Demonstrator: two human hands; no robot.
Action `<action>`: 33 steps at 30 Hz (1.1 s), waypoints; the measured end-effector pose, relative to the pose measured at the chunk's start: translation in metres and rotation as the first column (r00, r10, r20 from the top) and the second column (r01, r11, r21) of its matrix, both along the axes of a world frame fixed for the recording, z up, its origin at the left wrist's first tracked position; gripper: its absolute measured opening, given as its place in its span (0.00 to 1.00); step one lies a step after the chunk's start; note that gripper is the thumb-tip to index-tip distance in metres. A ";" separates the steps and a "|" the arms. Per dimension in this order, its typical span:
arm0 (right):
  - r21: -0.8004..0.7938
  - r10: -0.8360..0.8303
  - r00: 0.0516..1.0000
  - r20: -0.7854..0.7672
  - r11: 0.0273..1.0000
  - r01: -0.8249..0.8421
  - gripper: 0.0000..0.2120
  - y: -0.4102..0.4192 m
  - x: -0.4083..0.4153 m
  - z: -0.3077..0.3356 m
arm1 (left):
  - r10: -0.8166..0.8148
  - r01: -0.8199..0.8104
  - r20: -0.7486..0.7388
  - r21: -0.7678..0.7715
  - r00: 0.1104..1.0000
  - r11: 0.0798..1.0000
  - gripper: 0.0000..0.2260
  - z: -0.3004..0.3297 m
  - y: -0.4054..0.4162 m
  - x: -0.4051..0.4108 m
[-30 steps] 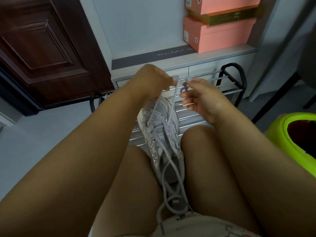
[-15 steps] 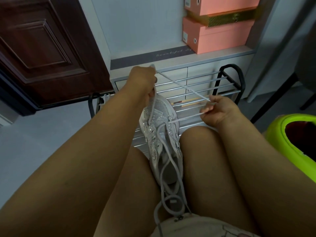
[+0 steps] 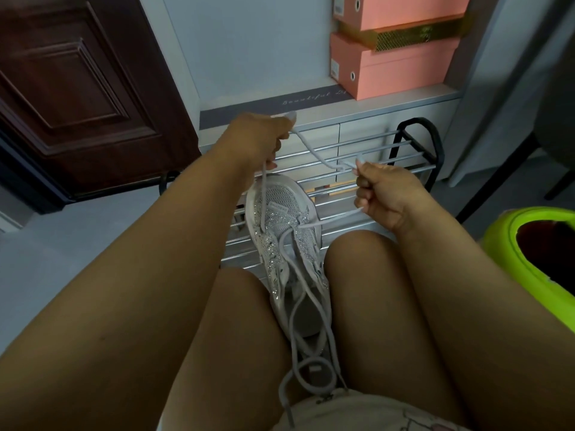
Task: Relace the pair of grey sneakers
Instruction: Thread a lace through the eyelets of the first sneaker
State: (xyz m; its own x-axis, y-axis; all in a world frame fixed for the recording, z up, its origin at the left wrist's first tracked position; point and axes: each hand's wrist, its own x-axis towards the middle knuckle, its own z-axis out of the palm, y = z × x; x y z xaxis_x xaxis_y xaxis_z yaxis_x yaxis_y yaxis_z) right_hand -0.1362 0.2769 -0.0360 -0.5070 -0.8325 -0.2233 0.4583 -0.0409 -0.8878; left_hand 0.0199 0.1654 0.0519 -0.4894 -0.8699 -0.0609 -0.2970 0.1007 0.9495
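Pale grey mesh sneaker with glittery side panels (image 3: 284, 234) sits wedged between the person's two bare thighs, toe pointing away from the camera toward the chrome-bar shoe rack with black end frames (image 3: 410, 157), heel end down near the lap. Only one sneaker in view. Light grey flat shoelace (image 3: 314, 150) is threaded through the front eyelets; loose lengths run back over the tongue and coil in a loop near the hem of the pale shorts (image 3: 367, 412). Left hand (image 3: 258, 138) is raised above the toe, fingers curled around one lace strand that drops straight down to the left eyelet row; a second strand leaves the top of that fist and crosses right. Right hand (image 3: 385, 194) is off to the right of the sneaker, fingers curled, thumb and forefinger pinching the lace near its tip, where the strand forms a small bend; another strand runs from the underside of that fist down-left to the right eyelet row, looks taut. Hands are apart, linked by the crossing lace. Background: dark brown panelled wooden door (image 3: 71, 88) at left, stacked pink cardboard shoeboxes (image 3: 401, 73) on a white cabinet ledge, lime green plastic bin (image 3: 510, 244) at right edge.
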 end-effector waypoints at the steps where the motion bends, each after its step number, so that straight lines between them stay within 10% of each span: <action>1: 0.009 -0.011 0.999 0.037 1.000 0.011 0.12 -0.001 0.000 0.000 | -0.031 0.031 -0.020 -0.001 0.999 1.000 0.14 -0.001 -0.002 0.003; 8: -0.013 -0.025 0.892 0.451 0.999 0.035 0.25 0.000 -0.005 -0.001 | 0.035 0.013 -0.274 0.171 0.961 0.985 0.11 -0.007 -0.014 0.020; 14: -0.041 0.212 0.928 0.307 0.977 -0.209 0.17 0.007 -0.005 -0.002 | 0.161 -0.098 -0.405 0.172 0.900 0.980 0.09 0.000 -0.017 0.024; 21: 0.006 -0.004 0.841 0.542 1.000 0.001 0.19 0.007 -0.001 -0.002 | 0.239 -0.244 -0.393 0.038 0.888 0.969 0.09 -0.001 -0.015 0.021; 28: 0.056 -0.091 0.812 0.577 0.996 0.072 0.15 0.004 0.006 0.000 | 0.121 -0.072 0.133 -0.325 0.984 0.943 0.08 -0.015 -0.003 0.010; 33: 0.015 -0.052 0.834 0.549 0.999 0.052 0.15 0.006 0.008 0.004 | 0.168 -0.003 0.231 -0.580 0.958 0.815 0.09 -0.007 0.036 0.034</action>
State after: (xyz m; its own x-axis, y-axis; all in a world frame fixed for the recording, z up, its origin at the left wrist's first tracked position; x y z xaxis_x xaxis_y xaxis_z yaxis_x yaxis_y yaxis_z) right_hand -0.1284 0.2827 -0.0319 -0.3438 -0.8087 -0.4773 0.8678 -0.0793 -0.4906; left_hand 0.0542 0.2013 0.0444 -0.4491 -0.8247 0.3438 -0.5559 0.5591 0.6151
